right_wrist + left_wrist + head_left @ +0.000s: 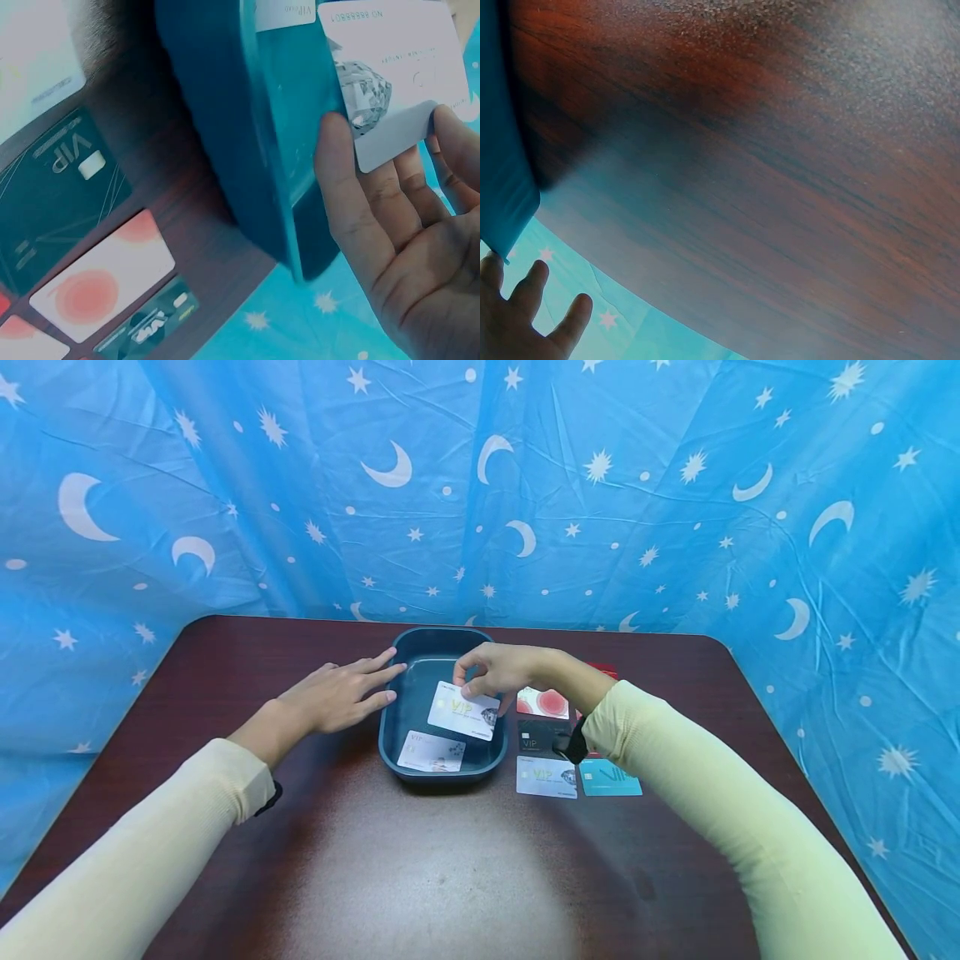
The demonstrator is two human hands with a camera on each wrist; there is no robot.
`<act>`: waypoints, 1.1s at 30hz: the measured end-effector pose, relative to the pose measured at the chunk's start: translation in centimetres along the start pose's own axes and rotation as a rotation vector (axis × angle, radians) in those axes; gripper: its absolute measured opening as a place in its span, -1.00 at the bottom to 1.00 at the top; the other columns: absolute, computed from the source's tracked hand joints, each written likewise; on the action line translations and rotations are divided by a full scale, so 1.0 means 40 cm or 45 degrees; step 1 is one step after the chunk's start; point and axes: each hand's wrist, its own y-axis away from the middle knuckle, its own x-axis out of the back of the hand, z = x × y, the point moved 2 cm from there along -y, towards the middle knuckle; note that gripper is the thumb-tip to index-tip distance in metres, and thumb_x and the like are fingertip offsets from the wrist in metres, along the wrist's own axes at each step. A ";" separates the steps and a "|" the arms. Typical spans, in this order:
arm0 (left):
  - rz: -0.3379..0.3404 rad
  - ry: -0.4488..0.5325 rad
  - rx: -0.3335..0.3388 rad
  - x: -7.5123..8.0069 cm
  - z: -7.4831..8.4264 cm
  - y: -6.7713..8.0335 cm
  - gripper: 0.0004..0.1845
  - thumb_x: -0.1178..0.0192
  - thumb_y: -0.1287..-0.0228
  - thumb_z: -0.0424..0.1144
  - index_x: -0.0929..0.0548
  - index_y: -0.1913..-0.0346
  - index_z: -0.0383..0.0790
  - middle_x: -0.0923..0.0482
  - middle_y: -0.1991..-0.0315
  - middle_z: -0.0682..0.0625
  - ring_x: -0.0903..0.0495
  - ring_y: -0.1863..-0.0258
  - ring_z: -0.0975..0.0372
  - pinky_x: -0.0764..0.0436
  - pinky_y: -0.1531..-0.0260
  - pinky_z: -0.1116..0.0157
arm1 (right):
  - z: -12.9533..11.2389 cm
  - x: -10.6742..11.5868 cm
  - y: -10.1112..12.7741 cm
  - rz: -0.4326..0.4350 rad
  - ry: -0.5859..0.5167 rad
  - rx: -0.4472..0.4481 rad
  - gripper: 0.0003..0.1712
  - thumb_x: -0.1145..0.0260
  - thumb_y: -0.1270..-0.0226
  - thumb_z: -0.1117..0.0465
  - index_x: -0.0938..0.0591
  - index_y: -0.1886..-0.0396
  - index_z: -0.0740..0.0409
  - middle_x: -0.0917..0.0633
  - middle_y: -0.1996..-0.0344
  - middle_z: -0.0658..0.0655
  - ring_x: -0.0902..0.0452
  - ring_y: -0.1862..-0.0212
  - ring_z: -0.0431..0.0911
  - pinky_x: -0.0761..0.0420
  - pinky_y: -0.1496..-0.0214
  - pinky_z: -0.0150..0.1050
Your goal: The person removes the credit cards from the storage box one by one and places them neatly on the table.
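Observation:
A dark blue tray (pixel 438 636) sits mid-table. My right hand (pixel 470 680) reaches over it from the right and pinches a white VIP card (pixel 467 713) by its far edge, tilted above the tray floor. In the right wrist view the thumb and fingertips (pixel 448 131) grip that white VIP card (pixel 390 75) beside the tray wall (pixel 217 127). A second white card (pixel 431 752) lies flat in the tray's near end. My left hand (pixel 378 681) rests on the table with straight fingers touching the tray's left rim; its fingers (pixel 526 307) show beside the tray edge (pixel 506 187).
Right of the tray, cards lie in rows on the dark wooden table (pixel 420 868): a white one with red circles (pixel 542 702), a black VIP card (pixel 540 735), a white VIP card (pixel 546 777), a teal card (pixel 609 777). A blue star-and-moon cloth (pixel 600 485) surrounds the table.

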 end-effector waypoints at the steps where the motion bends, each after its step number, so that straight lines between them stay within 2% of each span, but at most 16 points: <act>1: 0.002 -0.001 -0.001 0.000 0.000 0.000 -0.36 0.12 -0.56 0.11 -0.18 -0.56 -0.08 0.06 -0.59 -0.17 -0.17 -0.47 -0.17 -0.15 -0.28 -0.39 | 0.005 0.004 0.004 0.009 -0.011 0.001 -0.91 -0.15 -0.54 0.24 -0.56 0.09 0.12 -0.66 0.09 0.18 -0.63 0.13 0.03 -0.74 0.18 -0.08; 12: 0.021 -0.005 -0.013 -0.001 0.002 0.002 -0.37 0.10 -0.56 0.08 -0.19 -0.55 -0.10 0.05 -0.59 -0.18 -0.18 -0.46 -0.17 -0.20 -0.28 -0.35 | 0.073 0.048 0.069 0.032 -0.124 -0.013 -0.90 -0.10 -0.56 0.28 -0.49 0.05 0.18 -0.62 0.07 0.25 -0.60 0.12 0.09 -0.72 0.12 0.05; 16: 0.019 -0.007 -0.010 0.000 0.002 0.001 -0.37 0.09 -0.56 0.08 -0.19 -0.55 -0.10 0.05 -0.58 -0.19 -0.18 -0.46 -0.18 -0.19 -0.28 -0.35 | 0.094 0.065 0.092 0.064 -0.114 -0.022 -0.90 -0.11 -0.55 0.28 -0.50 0.05 0.19 -0.63 0.07 0.25 -0.62 0.13 0.10 -0.73 0.17 0.03; 23: 0.017 -0.003 0.004 -0.002 0.004 0.003 -0.36 0.09 -0.56 0.08 -0.18 -0.56 -0.10 0.05 -0.58 -0.20 -0.18 -0.46 -0.19 -0.18 -0.29 -0.36 | 0.133 0.086 0.127 0.132 -0.135 -0.009 -0.88 -0.12 -0.54 0.32 -0.50 0.04 0.26 -0.66 0.10 0.26 -0.64 0.16 0.10 -0.71 0.14 0.11; 28: 0.020 0.001 0.002 -0.001 0.005 0.004 -0.36 0.09 -0.56 0.07 -0.18 -0.56 -0.10 0.05 -0.58 -0.20 -0.17 -0.46 -0.19 -0.17 -0.29 -0.36 | 0.160 0.102 0.157 0.177 -0.154 0.043 -0.88 -0.18 -0.48 0.40 -0.53 0.07 0.35 -0.69 0.19 0.26 -0.65 0.19 0.07 -0.72 0.12 0.04; 33: 0.029 -0.002 -0.006 0.000 0.005 0.004 -0.37 0.09 -0.56 0.07 -0.19 -0.55 -0.10 0.05 -0.58 -0.20 -0.18 -0.46 -0.19 -0.18 -0.30 -0.34 | 0.186 0.117 0.192 0.246 -0.089 0.056 -0.85 -0.26 -0.42 0.37 -0.60 0.08 0.35 -0.68 0.33 0.18 -0.60 0.27 0.02 -0.72 0.15 -0.09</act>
